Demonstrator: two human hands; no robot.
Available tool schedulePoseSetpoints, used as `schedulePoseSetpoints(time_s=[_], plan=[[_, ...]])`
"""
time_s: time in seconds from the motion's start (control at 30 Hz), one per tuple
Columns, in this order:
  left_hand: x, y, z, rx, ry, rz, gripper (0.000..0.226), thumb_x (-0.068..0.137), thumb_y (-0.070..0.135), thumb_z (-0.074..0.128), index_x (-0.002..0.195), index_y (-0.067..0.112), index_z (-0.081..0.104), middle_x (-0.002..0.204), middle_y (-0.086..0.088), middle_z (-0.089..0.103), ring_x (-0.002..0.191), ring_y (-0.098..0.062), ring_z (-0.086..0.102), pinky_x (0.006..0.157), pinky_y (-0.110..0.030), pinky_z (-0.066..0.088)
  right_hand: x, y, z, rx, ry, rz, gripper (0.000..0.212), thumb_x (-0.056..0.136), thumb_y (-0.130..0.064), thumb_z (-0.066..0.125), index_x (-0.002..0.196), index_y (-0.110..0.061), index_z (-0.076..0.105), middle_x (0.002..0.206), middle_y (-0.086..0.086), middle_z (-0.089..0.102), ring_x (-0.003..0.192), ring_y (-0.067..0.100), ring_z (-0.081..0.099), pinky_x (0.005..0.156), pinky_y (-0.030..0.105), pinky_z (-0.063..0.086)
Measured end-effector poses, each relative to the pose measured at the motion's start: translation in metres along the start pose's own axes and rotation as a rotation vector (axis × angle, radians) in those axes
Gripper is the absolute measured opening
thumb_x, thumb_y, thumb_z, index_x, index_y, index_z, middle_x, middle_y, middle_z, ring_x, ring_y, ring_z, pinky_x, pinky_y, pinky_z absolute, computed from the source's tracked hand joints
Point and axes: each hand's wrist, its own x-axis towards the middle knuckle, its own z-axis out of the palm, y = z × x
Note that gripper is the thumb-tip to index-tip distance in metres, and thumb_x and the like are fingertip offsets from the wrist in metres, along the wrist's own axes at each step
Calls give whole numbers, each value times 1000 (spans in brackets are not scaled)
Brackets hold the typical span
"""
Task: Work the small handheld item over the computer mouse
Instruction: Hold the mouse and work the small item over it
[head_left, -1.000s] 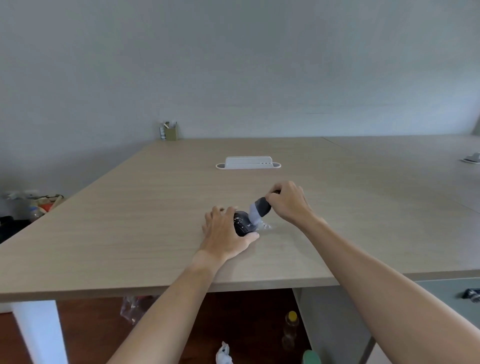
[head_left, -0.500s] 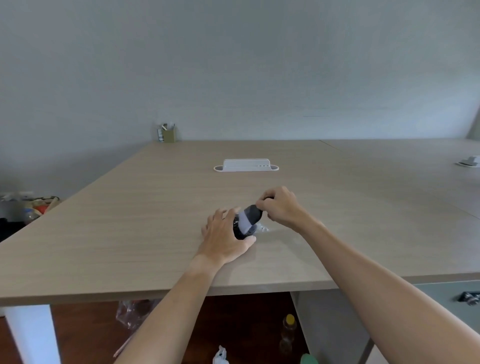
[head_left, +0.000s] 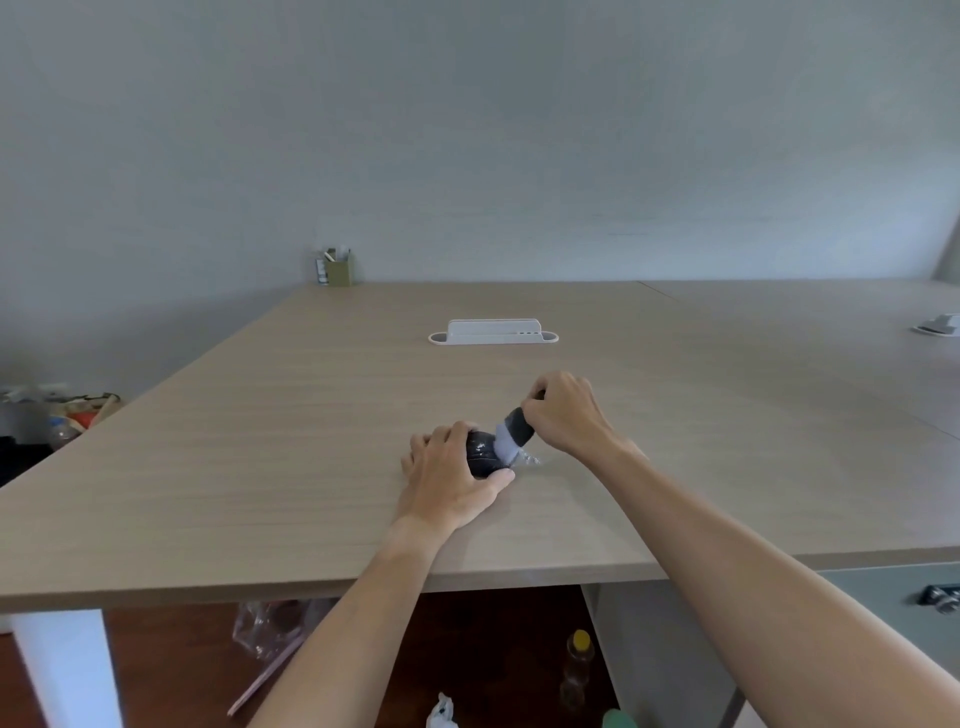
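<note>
A black computer mouse (head_left: 480, 457) lies on the wooden table (head_left: 260, 467) near its front edge. My left hand (head_left: 447, 480) wraps around the mouse's left side and holds it down, thumb under its near end. My right hand (head_left: 563, 415) grips the dark handle of a small brush (head_left: 511, 436) whose pale bristle head rests on the right side of the mouse. A small clear scrap (head_left: 530, 460) lies on the table just right of the mouse.
A white cable-port cover (head_left: 493, 332) sits at mid table. A pen holder (head_left: 337, 270) stands at the far left corner. Another white object (head_left: 940, 325) lies far right. Bottles (head_left: 576, 670) and a plastic bag (head_left: 270, 623) are on the floor under the table.
My right hand has swept the brush back and forth across the mouse, its head now lower on the right side. My left hand has kept its hold. The camera has shifted slightly.
</note>
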Motion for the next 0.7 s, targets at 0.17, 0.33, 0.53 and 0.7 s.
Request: schedulePoseSetpoints(time_s=[0.17,0.33,0.53,0.7], plan=[[0,1,-1,11,-11,6,58,73,55,64,123,32,46,124,8,49,120,-20,37,98,-32,27,0,-2,-5,38,70,7,28,72,-4,49,82,13,68,88,28,71,90,42,63,68,46,55],[-2,1,-4,-30,-75,8,52,77,25,52,128,29,43,130,5,48,122,-21,35,102,-35,24,-3,3,-4,90,-36,11,24,81,-2,53,84,0,76,88,13,75,86,28,63,60,29,45],[-2,1,-1,4,-34,-5,50,82,17,46,132,22,43,133,-2,48,123,-25,37,106,-39,27,1,16,-4,99,105,53,22,78,-2,51,80,-1,73,83,9,71,79,22,60,53,21,42],[-1,1,0,20,-39,-15,49,84,18,46,132,22,43,134,-3,46,123,-26,36,104,-39,28,-2,8,-1,206,-89,34,18,78,-4,55,72,-7,72,72,-2,67,70,17,57,56,24,41]])
